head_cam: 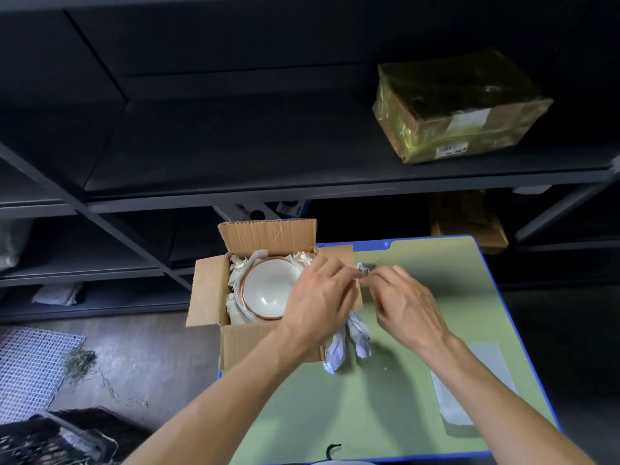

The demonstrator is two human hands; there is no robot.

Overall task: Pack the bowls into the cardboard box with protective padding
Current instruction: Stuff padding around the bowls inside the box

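Your left hand (318, 297) and right hand (407, 305) are both pinched shut on the same crumpled white sheet of paper (349, 340), gripping its top end between you just beside the right flap of the open brown cardboard box (208, 290). The rest of the sheet hangs down and trails onto the green, blue-edged tabletop (385, 414).

That paper is light, soft and easily torn, so hold it by a bunched fold rather than a single edge, and expect it to spring open once released.

The round, pale glazed bowl with a reddish rim (268, 290) sits mouth-up inside the box, nested in more crumpled white paper padding (236, 266) that shows around its rim at the far and left sides. It looks ceramic: rigid, fairly weighty, smooth enough to slip, and liable to chip. If you move it, take it by the rim with fingers underneath, not by the glaze alone.

Count: one bowl is plainly visible; whether others are stacked beneath it cannot be told. One open box, one loose sheet in your hands. One wrapped yellowish parcel (459, 105) sits on the dark shelf (235, 156) behind.
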